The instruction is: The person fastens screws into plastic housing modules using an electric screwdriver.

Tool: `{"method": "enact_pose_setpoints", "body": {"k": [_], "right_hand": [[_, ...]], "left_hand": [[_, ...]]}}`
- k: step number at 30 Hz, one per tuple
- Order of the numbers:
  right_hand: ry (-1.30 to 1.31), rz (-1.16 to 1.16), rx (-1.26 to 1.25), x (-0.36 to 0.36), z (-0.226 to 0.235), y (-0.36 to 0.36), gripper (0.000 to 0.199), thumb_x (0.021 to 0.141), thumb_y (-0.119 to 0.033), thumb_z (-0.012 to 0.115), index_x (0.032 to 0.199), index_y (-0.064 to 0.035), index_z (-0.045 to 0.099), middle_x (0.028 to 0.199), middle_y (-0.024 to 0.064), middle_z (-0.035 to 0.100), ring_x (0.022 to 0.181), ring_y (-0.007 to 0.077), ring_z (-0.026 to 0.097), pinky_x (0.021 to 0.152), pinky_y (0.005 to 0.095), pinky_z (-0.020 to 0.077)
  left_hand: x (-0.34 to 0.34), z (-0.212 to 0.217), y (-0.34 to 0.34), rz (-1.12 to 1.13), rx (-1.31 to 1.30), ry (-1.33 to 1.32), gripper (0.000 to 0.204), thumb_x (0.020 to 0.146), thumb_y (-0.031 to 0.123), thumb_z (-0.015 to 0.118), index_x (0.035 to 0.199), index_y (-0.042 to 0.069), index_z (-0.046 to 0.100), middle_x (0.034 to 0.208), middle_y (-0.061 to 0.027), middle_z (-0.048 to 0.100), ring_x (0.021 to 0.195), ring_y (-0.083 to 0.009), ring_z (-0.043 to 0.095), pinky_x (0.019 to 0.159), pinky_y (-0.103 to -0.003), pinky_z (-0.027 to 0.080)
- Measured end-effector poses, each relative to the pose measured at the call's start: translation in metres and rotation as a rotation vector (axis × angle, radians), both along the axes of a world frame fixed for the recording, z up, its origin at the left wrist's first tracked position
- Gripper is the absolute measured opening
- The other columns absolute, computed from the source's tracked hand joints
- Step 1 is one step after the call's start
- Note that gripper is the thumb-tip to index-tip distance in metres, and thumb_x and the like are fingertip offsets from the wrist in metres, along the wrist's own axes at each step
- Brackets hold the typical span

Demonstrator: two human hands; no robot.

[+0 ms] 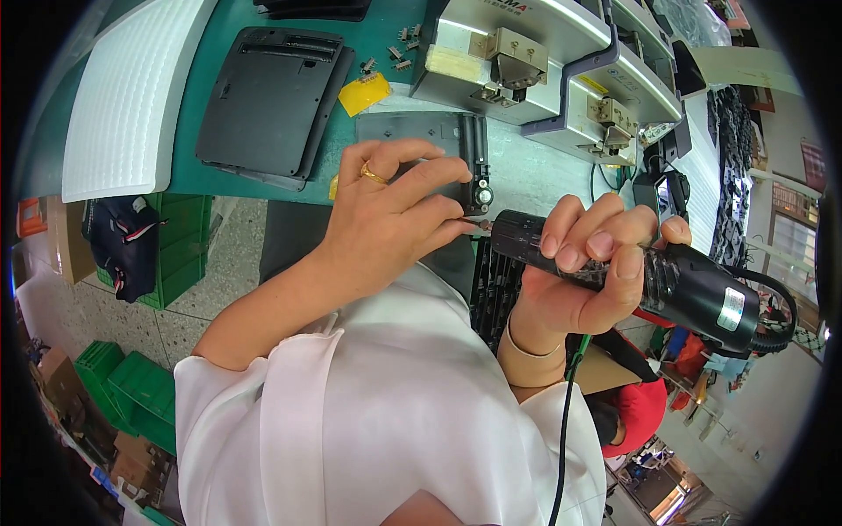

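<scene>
My right hand [601, 254] wraps around a black electric screwdriver [702, 294], held level with its bit pointing left. My left hand [399, 197], with a gold ring, is bent over the bench edge. Its thumb and forefinger pinch together at the tip of the screwdriver bit [478, 223]; whatever small piece is between them is hidden. Partly under the left hand lies a dark plastic housing [408, 127] with a raised compartment along its right side. A small round metallic part [483, 195] shows at the near end of that compartment.
Stacked black panels [263, 105] lie left on the green mat, beside a white ribbed tray [132, 101]. Small switch-like parts [397, 53] and a yellow piece [364, 93] sit behind the housing. Two grey machines [517, 66] stand at the back. A black cable [566, 438] hangs at right.
</scene>
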State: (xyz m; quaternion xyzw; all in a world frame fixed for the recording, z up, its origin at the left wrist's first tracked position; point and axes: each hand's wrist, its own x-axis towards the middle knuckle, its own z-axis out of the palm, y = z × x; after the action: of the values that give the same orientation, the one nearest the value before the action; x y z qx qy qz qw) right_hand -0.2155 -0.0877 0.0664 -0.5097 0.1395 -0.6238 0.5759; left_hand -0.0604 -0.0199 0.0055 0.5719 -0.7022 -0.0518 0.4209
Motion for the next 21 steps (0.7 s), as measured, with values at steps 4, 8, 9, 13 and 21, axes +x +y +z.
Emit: {"method": "enact_pose_setpoints", "body": {"k": [4,8,9,13,21], "right_hand": [[-0.002,0.011,0.01,0.001,0.0,0.001,0.039,0.091,-0.009,0.055,0.123,-0.0138,0.033,0.073,0.0044,0.053,0.056,0.0153,0.05,0.047,0.0332,0.047],[0.049,0.046,0.041,0.003,0.003,0.002,0.044,0.088,-0.011,0.064,0.12,-0.0146,0.033,0.07,0.0044,0.055,0.054,0.016,0.049,0.047,0.0333,0.0472],[0.07,0.048,0.045,0.004,0.004,0.004,0.047,0.087,-0.012,0.067,0.119,-0.0148,0.032,0.069,0.0046,0.055,0.052,0.0163,0.049,0.046,0.0337,0.0473],[0.095,0.016,0.061,0.016,-0.001,0.008,0.052,0.085,-0.013,0.071,0.117,-0.0149,0.03,0.068,0.005,0.055,0.05,0.0169,0.049,0.047,0.0338,0.0482],[0.115,0.043,-0.023,0.031,-0.025,0.002,0.051,0.085,-0.006,0.069,0.117,-0.0125,0.029,0.068,0.0067,0.057,0.05,0.0176,0.053,0.051,0.033,0.051]], "left_hand": [[0.0,0.001,0.002,0.001,-0.011,-0.013,0.019,0.064,0.022,0.079,0.074,0.013,0.066,0.108,0.0036,0.064,0.106,-0.021,0.055,0.086,-0.039,0.033],[0.001,-0.001,0.004,-0.006,0.009,-0.018,0.018,0.064,0.021,0.078,0.074,0.013,0.065,0.108,0.0039,0.064,0.106,-0.0208,0.055,0.086,-0.039,0.033],[0.001,-0.002,0.005,-0.008,0.011,-0.017,0.018,0.065,0.021,0.078,0.075,0.014,0.065,0.108,0.004,0.064,0.106,-0.0206,0.055,0.087,-0.04,0.033],[0.004,-0.007,0.012,0.013,0.038,-0.062,0.025,0.064,0.024,0.079,0.083,0.015,0.066,0.11,0.0036,0.062,0.106,-0.0215,0.054,0.087,-0.04,0.033],[0.012,-0.017,0.02,0.101,0.223,-0.063,0.046,0.061,0.027,0.082,0.1,0.015,0.06,0.116,0.0,0.052,0.111,-0.0222,0.048,0.09,-0.041,0.034]]}}
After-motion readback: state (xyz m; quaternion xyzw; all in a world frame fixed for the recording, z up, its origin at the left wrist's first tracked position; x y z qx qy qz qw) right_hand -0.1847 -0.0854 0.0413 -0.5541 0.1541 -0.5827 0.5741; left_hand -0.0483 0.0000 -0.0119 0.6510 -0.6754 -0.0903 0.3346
